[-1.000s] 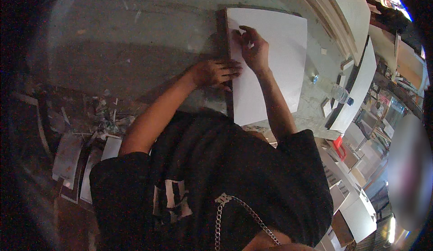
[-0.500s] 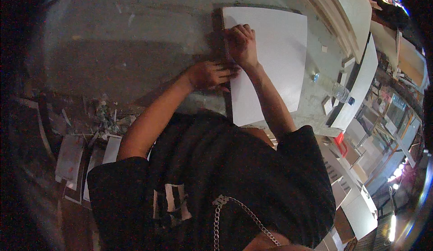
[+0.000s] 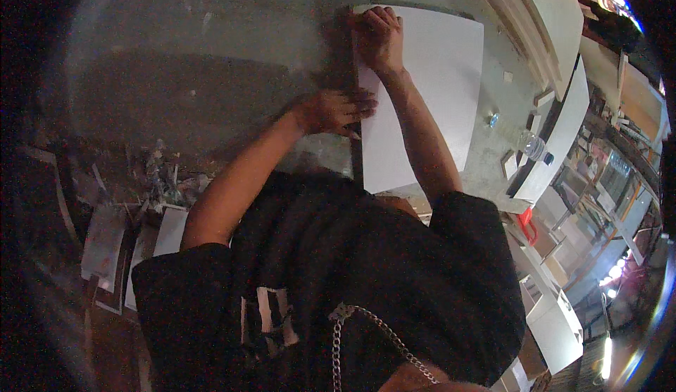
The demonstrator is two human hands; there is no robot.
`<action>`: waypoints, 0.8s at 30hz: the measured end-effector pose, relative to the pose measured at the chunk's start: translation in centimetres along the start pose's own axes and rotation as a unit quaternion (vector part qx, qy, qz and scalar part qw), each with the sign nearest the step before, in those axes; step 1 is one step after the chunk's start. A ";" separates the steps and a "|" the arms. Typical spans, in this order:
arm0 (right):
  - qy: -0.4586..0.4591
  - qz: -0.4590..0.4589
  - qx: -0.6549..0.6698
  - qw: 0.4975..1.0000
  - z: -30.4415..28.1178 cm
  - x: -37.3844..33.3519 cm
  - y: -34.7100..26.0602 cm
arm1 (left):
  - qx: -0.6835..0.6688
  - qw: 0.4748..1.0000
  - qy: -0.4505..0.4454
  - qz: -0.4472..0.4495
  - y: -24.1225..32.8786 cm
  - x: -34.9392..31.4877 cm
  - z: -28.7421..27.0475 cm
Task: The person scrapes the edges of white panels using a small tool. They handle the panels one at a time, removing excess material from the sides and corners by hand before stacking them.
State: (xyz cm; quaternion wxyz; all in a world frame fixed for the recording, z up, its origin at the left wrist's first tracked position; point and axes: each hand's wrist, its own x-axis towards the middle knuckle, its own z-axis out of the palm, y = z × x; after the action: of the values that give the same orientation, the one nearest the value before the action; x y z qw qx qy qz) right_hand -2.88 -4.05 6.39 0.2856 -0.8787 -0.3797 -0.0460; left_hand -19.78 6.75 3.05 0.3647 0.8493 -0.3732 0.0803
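A flat white board (image 3: 440, 89) lies on the grey-green work surface, its dark left edge running away from me. My right hand (image 3: 380, 36) is at the board's far left corner, with the fingers curled closed over the edge. Whatever is in those fingers, if anything, is hidden. My left hand (image 3: 336, 110) rests lower down against the same edge. Its fingers are stretched out, with the tips reaching just onto the white face.
To the right are a clear plastic bottle (image 3: 531, 145) with a dark cap and a small shiny object (image 3: 493, 119). Long pale panels (image 3: 542, 11) stand at the far right. Scraps and debris (image 3: 165, 181) lie at left, and a red item (image 3: 527, 224) sits at lower right.
My right hand has moved away from me along the board's left edge, up to its far corner. My left hand has stayed nearly in place, its fingers still at the edge.
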 end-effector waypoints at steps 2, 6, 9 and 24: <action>-0.016 0.007 -0.045 0.999 0.4 -2.3 -0.3 | -0.022 0.999 -0.024 -0.019 -0.2 -0.1 -0.2; -0.028 0.003 0.000 1.000 -0.4 -2.9 -1.8 | -0.035 0.998 -0.043 -0.027 -0.1 -0.6 -0.8; 0.043 -0.029 -0.033 0.998 0.5 0.4 1.3 | -0.006 1.000 -0.011 0.015 -0.6 0.5 0.3; -0.002 0.001 -0.064 0.998 0.8 -3.7 0.7 | -0.003 1.000 -0.001 0.017 -0.2 -0.1 -0.1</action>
State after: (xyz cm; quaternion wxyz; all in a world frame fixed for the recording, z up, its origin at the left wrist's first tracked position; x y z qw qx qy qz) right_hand -5.09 -6.39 4.31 0.2286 -0.8955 -0.3757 -0.0684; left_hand -19.68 6.98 3.01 0.3658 0.8417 -0.3883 0.0841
